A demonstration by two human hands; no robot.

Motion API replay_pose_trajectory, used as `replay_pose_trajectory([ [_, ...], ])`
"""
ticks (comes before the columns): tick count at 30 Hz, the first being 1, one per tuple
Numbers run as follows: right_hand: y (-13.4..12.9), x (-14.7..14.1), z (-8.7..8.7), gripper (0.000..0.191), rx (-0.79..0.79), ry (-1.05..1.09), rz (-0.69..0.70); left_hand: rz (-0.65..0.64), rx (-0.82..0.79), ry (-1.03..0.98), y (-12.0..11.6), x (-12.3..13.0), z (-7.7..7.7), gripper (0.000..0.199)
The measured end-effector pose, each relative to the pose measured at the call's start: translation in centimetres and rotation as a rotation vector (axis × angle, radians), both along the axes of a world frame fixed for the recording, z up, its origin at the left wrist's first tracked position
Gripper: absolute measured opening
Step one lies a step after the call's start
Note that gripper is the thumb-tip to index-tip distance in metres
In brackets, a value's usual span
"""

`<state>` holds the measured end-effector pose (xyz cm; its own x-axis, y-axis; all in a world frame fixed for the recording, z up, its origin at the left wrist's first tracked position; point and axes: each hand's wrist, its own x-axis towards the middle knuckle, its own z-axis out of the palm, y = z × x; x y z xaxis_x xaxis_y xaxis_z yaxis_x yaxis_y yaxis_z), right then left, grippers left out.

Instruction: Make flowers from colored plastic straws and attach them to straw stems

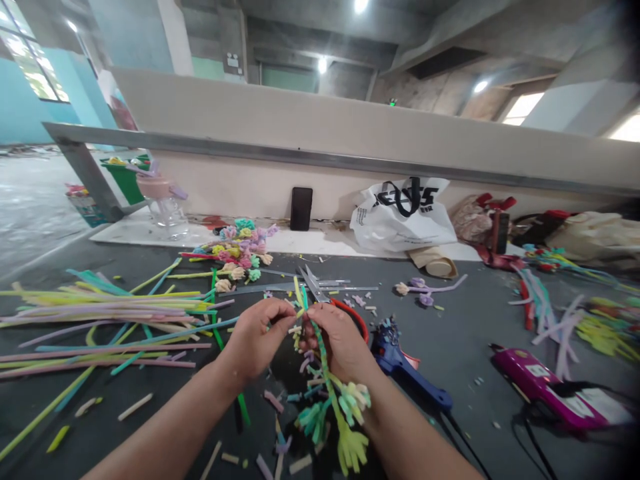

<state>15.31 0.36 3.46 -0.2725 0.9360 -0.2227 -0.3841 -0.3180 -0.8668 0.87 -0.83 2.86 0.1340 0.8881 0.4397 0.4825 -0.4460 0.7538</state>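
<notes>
My left hand [259,339] is closed in a pinch on the end of a yellow pipe cleaner [297,292], close to my right fingertips. My right hand [341,337] grips the twisted green and yellow stem of a pipe-cleaner flower bunch [327,373]. The bunch hangs down toward me, with teal, cream and yellow-green fuzzy heads at its lower end. Just beyond my fingers lie scissors [314,285] with their blades apart; their red handle [357,317] is partly hidden behind my right hand.
Loose pipe cleaners [110,313] spread across the left. Finished fuzzy flowers [243,247] are piled behind them. To the right lie a blue glue gun [410,377] and a magenta corded tool [537,383]. A phone [301,209], a clear jug [165,207] and a white bag [403,217] stand at the back.
</notes>
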Motion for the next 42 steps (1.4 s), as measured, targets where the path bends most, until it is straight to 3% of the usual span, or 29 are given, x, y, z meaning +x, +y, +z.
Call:
replay_pose_trajectory([
  [6, -0.1, -0.3, 0.1, 0.011, 0.017, -0.118, 0.009, -0.061, 0.305, 0.280, 0.0, -0.3, -0.3, 0.016],
  [11, -0.4, -0.4, 0.0, 0.005, 0.052, -0.295, 0.130, -0.181, 0.316, 0.420, 0.2, -1.5, 0.8, 0.016],
  [14, -0.8, -0.6, -0.3, 0.005, 0.053, -0.406, 0.311, -0.359, 0.134, 0.451, 0.4, -2.6, 2.1, 0.016],
  [17, -1.3, -0.9, -0.4, 0.005, 0.074, -0.473, 0.479, -0.497, -0.245, 0.376, 0.8, -3.8, 3.0, 0.012],
  [20, -1.6, -1.0, -0.2, 0.006, 0.095, -0.355, 0.556, -0.539, -0.593, 0.176, 1.1, -5.0, 3.2, 0.011],
  [22, -1.8, -0.9, 0.1, 0.006, 0.109, -0.225, 0.567, -0.563, -0.694, 0.002, 1.4, -5.5, 2.9, 0.013],
  [27, -2.2, -0.7, 0.5, 0.008, 0.134, -0.002, 0.531, -0.615, -0.871, -0.368, 1.6, -5.2, 0.8, 0.019],
  [31, -2.3, -0.7, 0.7, 0.011, 0.131, 0.098, 0.395, -0.628, -0.802, -0.536, 1.3, -4.0, -0.1, 0.021],
  [35, -1.9, -0.6, 0.7, 0.016, 0.168, 0.054, 0.190, -0.566, -0.679, -0.481, 0.8, -2.9, 0.6, 0.024],
  [42, -1.6, -1.1, 0.1, 0.019, 0.278, -0.294, -0.034, -0.267, -0.461, -0.194, 0.0, -1.5, 1.7, 0.019],
])
